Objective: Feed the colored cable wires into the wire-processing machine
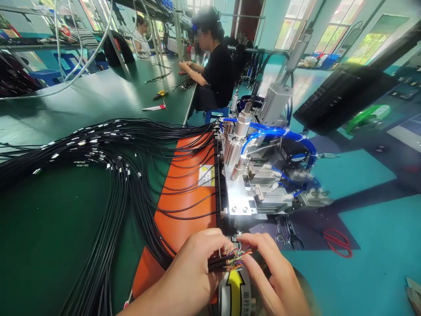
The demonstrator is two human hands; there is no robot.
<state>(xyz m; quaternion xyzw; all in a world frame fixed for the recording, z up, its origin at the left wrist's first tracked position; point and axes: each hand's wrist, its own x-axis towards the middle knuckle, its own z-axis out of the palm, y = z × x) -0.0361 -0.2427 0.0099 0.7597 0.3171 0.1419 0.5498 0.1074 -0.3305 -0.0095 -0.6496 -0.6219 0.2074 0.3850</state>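
Observation:
A bundle of black cables [215, 263] is wrapped in my left hand [194, 267], whose fingers are closed around it. Stripped ends with thin multicoloured wires [236, 259] stick out to the right of that grip. My right hand [274, 274] is beside these ends, thumb and index finger apart, with the thumb tip at the wires. Whether the index finger also touches them is unclear. Below the hands is a round machine part with a yellow arrow label [234, 289], partly covered by them.
A metal machine with pneumatic cylinders [241, 149] and blue air hoses [279, 132] stands just ahead. Its orange cover [184, 175] lies under black cables [98, 136] spread over the green table [49, 228]. Wrenches [292, 237] and red-handled scissors [338, 242] lie right. Another person [213, 66] sits beyond.

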